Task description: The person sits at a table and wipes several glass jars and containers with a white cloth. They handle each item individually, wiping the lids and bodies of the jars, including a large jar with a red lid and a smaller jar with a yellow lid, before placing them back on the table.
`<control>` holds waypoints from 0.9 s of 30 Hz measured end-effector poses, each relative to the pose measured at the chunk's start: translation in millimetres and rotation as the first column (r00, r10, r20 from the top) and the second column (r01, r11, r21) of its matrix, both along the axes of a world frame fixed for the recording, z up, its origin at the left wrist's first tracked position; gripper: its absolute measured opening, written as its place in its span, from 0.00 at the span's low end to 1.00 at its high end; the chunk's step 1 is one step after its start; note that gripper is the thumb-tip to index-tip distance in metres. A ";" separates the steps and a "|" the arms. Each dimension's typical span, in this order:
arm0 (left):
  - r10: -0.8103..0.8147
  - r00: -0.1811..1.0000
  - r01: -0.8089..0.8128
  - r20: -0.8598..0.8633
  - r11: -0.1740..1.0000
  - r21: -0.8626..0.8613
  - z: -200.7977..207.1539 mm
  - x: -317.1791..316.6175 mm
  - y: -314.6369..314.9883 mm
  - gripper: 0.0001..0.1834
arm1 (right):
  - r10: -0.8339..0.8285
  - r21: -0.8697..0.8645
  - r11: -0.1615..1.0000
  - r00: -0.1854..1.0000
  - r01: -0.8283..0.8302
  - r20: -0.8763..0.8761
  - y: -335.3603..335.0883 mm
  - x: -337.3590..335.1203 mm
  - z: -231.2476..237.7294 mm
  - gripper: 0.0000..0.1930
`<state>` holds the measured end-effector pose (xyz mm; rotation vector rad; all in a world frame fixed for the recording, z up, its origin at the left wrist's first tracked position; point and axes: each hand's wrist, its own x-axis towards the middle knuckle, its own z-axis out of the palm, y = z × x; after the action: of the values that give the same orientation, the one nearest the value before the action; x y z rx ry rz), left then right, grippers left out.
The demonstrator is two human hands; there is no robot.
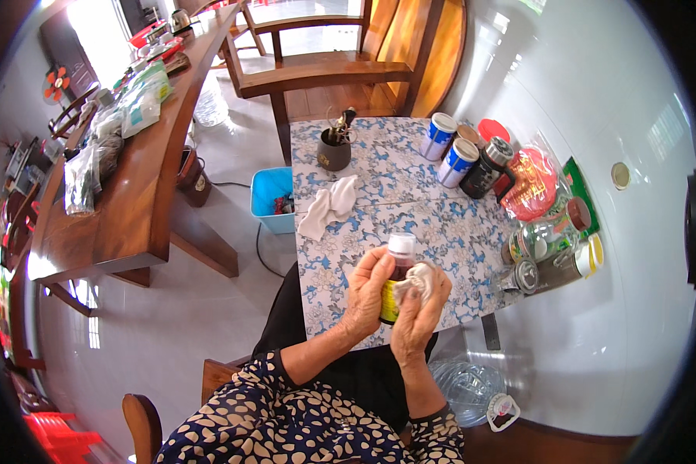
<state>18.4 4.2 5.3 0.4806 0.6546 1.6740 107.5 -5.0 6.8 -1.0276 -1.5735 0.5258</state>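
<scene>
Currently wiping | left hand (367,298) fingers clamped on small dark bottle (395,280), held above table (441,232) edge | right hand (419,309) fingers closed on white cloth (416,280) against bottle | white cap on; how clean, cannot tell

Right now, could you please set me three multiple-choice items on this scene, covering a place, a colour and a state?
1. Where does the loose white cloth lie?
A. on the floral table top
B. in the blue bin
C. on the wooden chair

2. What colour is the cap of the held bottle?
A. green
B. white
C. black

3. What is the right hand doing?
A. resting flat
B. lifting a jar
C. pressing a small cloth to the bottle

A: it lies beside the dark cup.
B: the cap shows white above the left hand.
C: the cloth is bunched against the bottle.
</scene>
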 end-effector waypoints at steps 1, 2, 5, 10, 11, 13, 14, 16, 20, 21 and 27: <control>-0.015 0.999 0.014 -0.038 1.000 -0.027 3.4 1.1 -3.7 0.14 | -0.012 0.002 1.000 1.000 0.012 -0.001 4.3 0.0 2.8 0.18; -0.032 0.997 0.028 -0.074 0.998 -0.055 8.9 2.1 -7.3 0.15 | -0.026 0.003 1.000 1.000 0.026 -0.003 7.8 -0.6 5.3 0.18; -0.046 0.999 0.046 -0.010 0.996 -0.075 5.1 4.4 -9.7 0.16 | -0.039 0.051 0.998 0.996 0.035 0.075 12.2 -2.4 0.4 0.18; -0.038 0.994 0.034 -0.099 0.999 -0.036 -6.9 -0.1 -8.8 0.14 | -0.006 0.048 0.999 0.994 0.001 0.105 -0.9 -9.7 11.3 0.19; -0.025 0.998 0.023 -0.049 0.999 -0.040 -6.1 -0.2 -8.1 0.13 | -0.026 0.078 0.997 0.989 0.015 0.143 -5.3 -10.5 12.1 0.19; -0.049 0.998 0.049 -0.025 0.999 -0.008 1.7 -3.3 -9.1 0.12 | -0.061 0.143 0.989 0.976 0.031 0.211 -13.6 -9.4 11.4 0.21; -0.061 0.998 0.061 -0.013 0.998 0.008 5.5 -4.9 -9.9 0.11 | -0.080 0.157 0.987 0.972 0.046 0.222 -15.6 -10.9 10.5 0.21; -0.055 0.998 0.056 -0.013 0.997 0.047 5.8 -7.5 -10.4 0.11 | -0.113 0.189 0.980 0.963 0.066 0.246 -17.7 -15.3 8.2 0.21; -0.052 0.994 0.056 -0.096 0.998 0.040 8.0 -8.4 -13.8 0.12 | 0.016 -0.112 0.993 0.999 -0.021 -0.050 -5.3 -9.9 13.1 0.20; -0.067 0.994 0.070 -0.089 0.997 0.036 10.9 -9.5 -15.3 0.12 | 0.006 -0.209 0.977 0.992 -0.032 -0.127 0.0 -8.5 14.4 0.20; -0.022 0.997 0.025 -0.074 0.999 0.044 10.6 -12.1 -14.4 0.13 | 0.230 -0.360 0.839 0.865 -0.408 -0.445 24.7 -2.3 35.0 0.17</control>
<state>6.3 -10.2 15.9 0.5827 0.6634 1.6579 105.3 19.7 41.8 -0.9098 -1.2949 1.2988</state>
